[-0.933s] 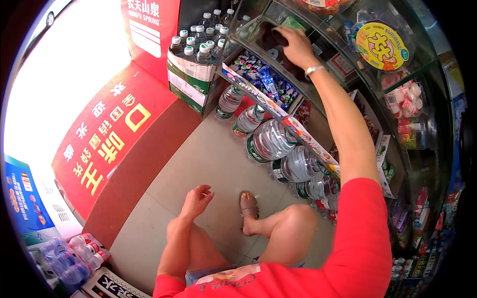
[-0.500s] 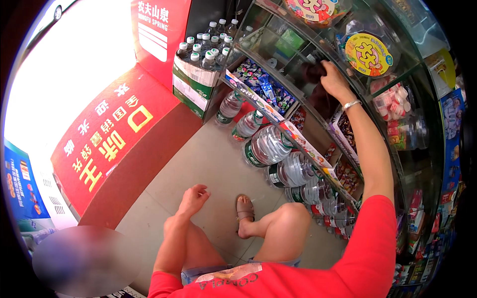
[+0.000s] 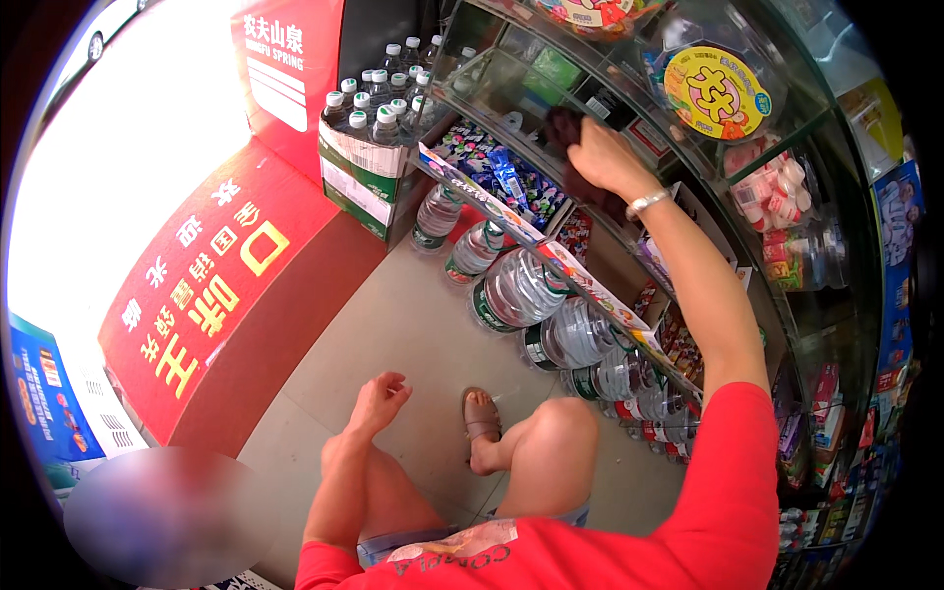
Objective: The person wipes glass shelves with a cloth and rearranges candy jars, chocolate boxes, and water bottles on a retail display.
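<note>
My right hand point(image 3: 608, 157) is closed on a dark maroon cloth point(image 3: 564, 128), pressed against the glass shelf of the display rack. Part of the cloth is covered by my fingers. Below it, seen through the glass, are boxes of wrapped sweets point(image 3: 511, 177). My left hand point(image 3: 380, 401) hangs in the air over the floor, its wrist by my left knee; the fingers are loosely bent and nothing is in them.
Round tubs with a yellow lid point(image 3: 716, 93) stand on the upper shelf. Large water bottles point(image 3: 516, 290) line the floor under the rack. A carton of small bottles point(image 3: 369, 162) stands at its far end. A red counter point(image 3: 226, 285) curves along the left.
My right hand has moved left along the glass shelf with the cloth in it. My left hand stays about where it was. The view has shifted slightly.
</note>
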Demonstrator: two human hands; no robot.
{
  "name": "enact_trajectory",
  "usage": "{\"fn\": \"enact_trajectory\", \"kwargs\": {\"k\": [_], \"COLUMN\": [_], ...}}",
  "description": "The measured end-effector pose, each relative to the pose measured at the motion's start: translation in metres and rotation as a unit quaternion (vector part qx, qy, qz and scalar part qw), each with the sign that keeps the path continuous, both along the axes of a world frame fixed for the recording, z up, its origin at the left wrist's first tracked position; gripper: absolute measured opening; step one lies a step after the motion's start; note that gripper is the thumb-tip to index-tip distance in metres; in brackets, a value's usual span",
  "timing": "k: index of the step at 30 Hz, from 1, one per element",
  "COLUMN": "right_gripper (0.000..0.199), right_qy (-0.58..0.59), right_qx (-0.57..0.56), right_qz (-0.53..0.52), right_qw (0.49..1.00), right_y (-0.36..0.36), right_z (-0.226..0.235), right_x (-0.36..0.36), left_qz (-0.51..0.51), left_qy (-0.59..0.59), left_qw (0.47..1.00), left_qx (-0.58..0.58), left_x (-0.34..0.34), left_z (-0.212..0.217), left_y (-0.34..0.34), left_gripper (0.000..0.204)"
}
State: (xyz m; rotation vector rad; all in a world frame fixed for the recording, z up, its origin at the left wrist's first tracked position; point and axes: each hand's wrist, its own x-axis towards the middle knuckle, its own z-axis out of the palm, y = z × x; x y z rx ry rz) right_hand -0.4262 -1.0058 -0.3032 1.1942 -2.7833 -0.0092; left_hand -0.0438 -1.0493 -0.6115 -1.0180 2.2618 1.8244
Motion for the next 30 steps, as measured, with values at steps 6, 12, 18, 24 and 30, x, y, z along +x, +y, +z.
{"fn": "enact_trajectory", "kwargs": {"k": [6, 12, 18, 24, 30], "right_gripper": [0.04, 0.035, 0.032, 0.047, 0.046], "right_qy": [-0.062, -0.05, -0.001, -0.025, -0.352], "right_qx": [-0.124, -0.194, -0.217, -0.225, -0.281], "right_qz": [0.052, 0.033, 0.056, 0.233, 0.262], "right_qw": [0.989, 0.979, 0.975, 0.946, 0.853], "right_y": [-0.098, -0.129, -0.042, 0.041, 0.064], "right_z": [-0.003, -0.019, -0.016, -0.051, -0.138], "right_x": [0.002, 0.004, 0.021, 0.122, 0.187], "left_qz": [-0.022, -0.011, 0.048, 0.101, 0.082], "left_qy": [-0.01, -0.028, 0.003, 0.103, 0.295], "left_qw": [0.999, 0.999, 0.999, 0.961, 0.73], "left_qx": [-0.024, -0.028, 0.025, 0.238, 0.611], "left_x": [-0.01, -0.01, -0.012, -0.024, -0.054], "left_z": [-0.007, -0.025, -0.042, -0.002, 0.057], "left_y": [0.007, 0.008, 0.004, 0.005, 0.017], "left_gripper": [0.038, 0.038, 0.036, 0.045, 0.062]}}
